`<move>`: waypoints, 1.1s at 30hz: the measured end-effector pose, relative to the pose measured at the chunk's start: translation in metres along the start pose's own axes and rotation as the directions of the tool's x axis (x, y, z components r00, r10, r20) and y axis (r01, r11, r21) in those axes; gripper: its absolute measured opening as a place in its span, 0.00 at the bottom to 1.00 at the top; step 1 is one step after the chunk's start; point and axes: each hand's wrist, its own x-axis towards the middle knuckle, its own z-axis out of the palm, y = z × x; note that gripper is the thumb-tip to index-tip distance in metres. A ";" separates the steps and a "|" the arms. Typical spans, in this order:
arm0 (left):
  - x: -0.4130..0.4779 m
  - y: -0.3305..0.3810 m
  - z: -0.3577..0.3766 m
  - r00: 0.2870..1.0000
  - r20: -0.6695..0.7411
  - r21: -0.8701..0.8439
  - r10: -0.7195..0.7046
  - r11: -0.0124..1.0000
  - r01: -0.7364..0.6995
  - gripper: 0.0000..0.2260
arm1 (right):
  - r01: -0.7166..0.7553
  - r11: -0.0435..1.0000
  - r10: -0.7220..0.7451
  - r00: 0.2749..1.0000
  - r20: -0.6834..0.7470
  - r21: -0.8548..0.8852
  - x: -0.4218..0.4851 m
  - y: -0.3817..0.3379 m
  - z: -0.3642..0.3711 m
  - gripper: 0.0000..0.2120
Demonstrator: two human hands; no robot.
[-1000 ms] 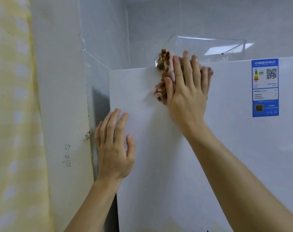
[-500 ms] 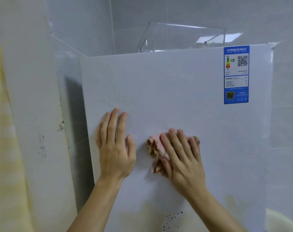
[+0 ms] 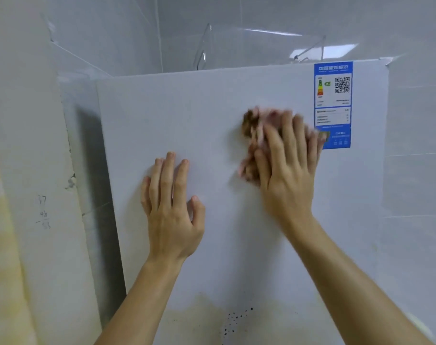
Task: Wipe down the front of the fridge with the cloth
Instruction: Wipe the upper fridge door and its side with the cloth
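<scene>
The white fridge front [image 3: 199,115] fills the middle of the view. My right hand [image 3: 286,165] presses a crumpled pink and brown cloth [image 3: 253,130] flat against the door with straight fingers, in its upper right part just left of a blue energy label [image 3: 332,100]. The hand and cloth are blurred by motion. My left hand [image 3: 173,207] rests flat on the door further left and lower, fingers spread, holding nothing.
A yellowish stain [image 3: 199,317] and dark specks [image 3: 236,317] mark the door's lower part. A clear plastic box [image 3: 261,48] stands on top of the fridge. A white wall [image 3: 32,170] with pencilled numbers lies close on the left, grey tiles [image 3: 416,145] on the right.
My right hand moved the cloth from the door's top edge down to the middle, then up and right beside the label. The left hand stayed flat on the door.
</scene>
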 end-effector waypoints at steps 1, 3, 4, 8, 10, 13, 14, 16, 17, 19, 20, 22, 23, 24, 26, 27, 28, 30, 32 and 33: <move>0.000 0.004 0.001 1.000 -0.006 -0.002 0.006 1.000 -0.006 0.30 | 0.039 0.999 -0.039 0.998 0.045 0.000 -0.029 0.005 -0.006 0.22; -0.002 0.013 0.004 1.000 -0.007 -0.011 0.020 1.000 -0.020 0.30 | 0.089 0.996 -0.088 0.987 0.138 0.001 -0.090 0.016 -0.022 0.23; -0.003 0.017 0.006 1.000 -0.003 -0.014 0.030 0.999 -0.030 0.29 | 0.098 0.995 -0.096 0.979 0.178 0.000 -0.117 0.022 -0.029 0.23; -0.010 0.033 0.016 0.999 0.024 -0.014 0.046 0.999 -0.046 0.29 | 0.123 0.992 -0.111 0.960 0.256 -0.031 -0.149 0.040 -0.038 0.24; -0.014 0.040 0.020 0.998 0.027 -0.010 0.050 0.999 -0.050 0.29 | 0.156 0.987 -0.144 0.960 0.240 -0.031 -0.129 0.046 -0.037 0.25; -0.015 0.049 0.024 0.998 0.019 -0.013 0.062 0.998 -0.061 0.29 | 0.133 0.991 -0.127 0.983 0.135 -0.035 -0.066 0.060 -0.028 0.24; -0.014 0.052 0.025 0.998 0.018 -0.014 0.065 0.998 -0.064 0.28 | 0.093 0.995 -0.089 0.993 0.080 -0.047 -0.038 0.066 -0.023 0.24; -0.012 0.058 0.027 0.997 0.026 -0.018 0.069 0.997 -0.069 0.28 | -0.008 0.997 0.009 1.000 0.012 -0.073 0.021 0.078 -0.018 0.25; -0.011 0.062 0.029 0.997 0.032 -0.022 0.069 0.997 -0.069 0.28 | -0.057 0.996 0.059 0.998 0.028 -0.071 0.045 0.083 -0.018 0.26; -0.009 0.067 0.032 0.998 0.031 -0.017 0.060 0.998 -0.060 0.29 | -0.116 0.992 0.120 0.986 0.117 -0.038 0.073 0.089 -0.021 0.27; -0.010 0.069 0.033 0.998 0.025 -0.013 0.050 0.999 -0.050 0.29 | -0.121 0.993 0.122 0.980 0.156 -0.020 0.075 0.090 -0.023 0.28; -0.012 0.074 0.035 1.000 0.009 -0.018 0.028 0.999 -0.028 0.29 | -0.101 0.995 0.102 0.982 0.159 -0.012 0.061 0.094 -0.030 0.28; -0.013 0.077 0.035 1.000 -0.001 -0.020 0.018 1.000 -0.018 0.30 | -0.090 0.996 0.092 0.985 0.145 -0.017 0.047 0.096 -0.032 0.28; -0.014 0.080 0.036 1.000 -0.003 -0.024 0.011 1.000 -0.011 0.30 | -0.086 0.996 0.089 0.987 0.135 -0.025 0.027 0.100 -0.035 0.27; -0.017 0.086 0.038 1.000 0.006 -0.026 0.012 1.000 -0.012 0.30 | -0.070 0.997 0.074 0.988 0.135 -0.037 -0.021 0.107 -0.043 0.27; -0.019 0.090 0.039 1.000 0.014 -0.026 0.019 0.999 -0.019 0.30 | -0.047 0.998 0.052 0.989 0.139 -0.039 -0.047 0.111 -0.048 0.26; -0.020 0.094 0.041 0.999 0.024 -0.027 0.035 0.999 -0.035 0.31 | -0.025 0.999 0.030 0.989 0.145 -0.037 -0.074 0.114 -0.054 0.26; -0.023 0.102 0.045 0.994 0.053 -0.033 0.091 0.995 -0.089 0.32 | -0.010 1.000 0.016 0.984 0.178 -0.030 -0.130 0.121 -0.065 0.26; -0.026 0.108 0.050 0.988 0.074 -0.032 0.136 0.990 -0.134 0.32 | -0.016 1.000 0.019 0.975 0.222 -0.012 -0.177 0.128 -0.073 0.25; -0.027 0.110 0.052 0.986 0.080 -0.027 0.143 0.990 -0.141 0.32 | -0.022 1.000 0.021 0.969 0.245 0.001 -0.197 0.131 -0.077 0.25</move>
